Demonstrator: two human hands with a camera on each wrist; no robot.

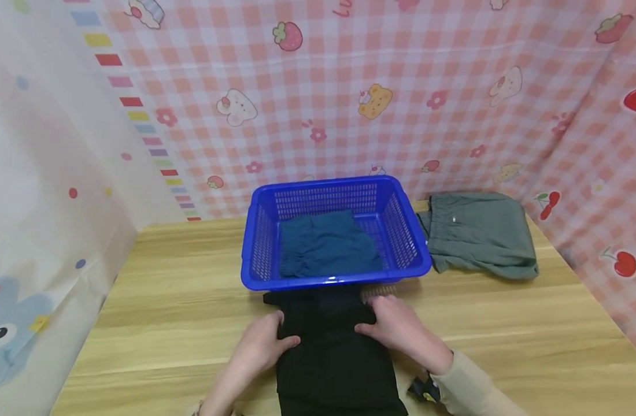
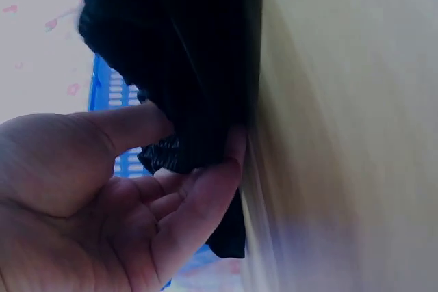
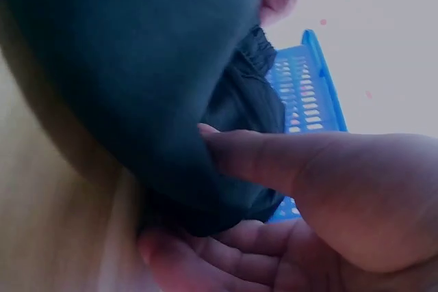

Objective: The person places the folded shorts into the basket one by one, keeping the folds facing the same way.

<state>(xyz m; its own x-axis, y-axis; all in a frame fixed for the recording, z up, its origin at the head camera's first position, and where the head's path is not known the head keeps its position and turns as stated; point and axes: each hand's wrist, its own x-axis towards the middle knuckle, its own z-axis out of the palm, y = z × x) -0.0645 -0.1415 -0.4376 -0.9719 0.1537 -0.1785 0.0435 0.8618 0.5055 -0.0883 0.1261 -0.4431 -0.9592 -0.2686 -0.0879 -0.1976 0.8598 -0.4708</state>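
Note:
A black folded garment lies on the table in front of the basket, its far end close against the basket's near side. My left hand grips its left edge, thumb on top and fingers underneath, as the left wrist view shows. On the opposite edge, my right hand pinches the cloth the same way, with the thumb above it. Just beyond stands a blue plastic basket, and a folded teal garment lies inside it.
To the basket's right lies a grey-green garment with an elastic waistband. A small dark object sits by my right sleeve, partly hidden. Patterned curtains hang behind and at both sides of the wooden table.

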